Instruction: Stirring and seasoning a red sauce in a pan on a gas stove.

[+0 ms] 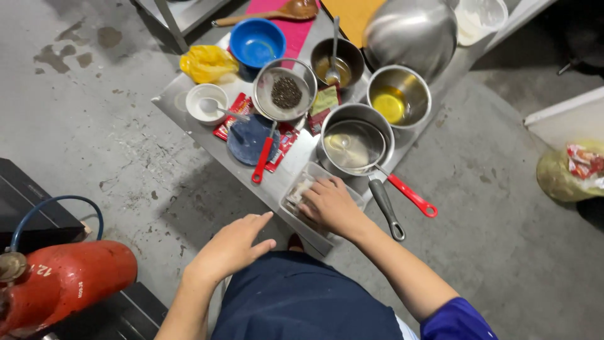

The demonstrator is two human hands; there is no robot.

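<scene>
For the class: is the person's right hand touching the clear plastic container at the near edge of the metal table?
Touching. The head view shows the right hand lying on the clear plastic container, fingers reaching inside it. The left hand hovers apart.

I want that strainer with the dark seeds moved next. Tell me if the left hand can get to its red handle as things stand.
Probably yes. The left hand hovers open and empty near the table edge, and the strainer has its red handle pointing towards it with nothing lying across it.

Clear plastic tub [314,179] at table edge
</scene>
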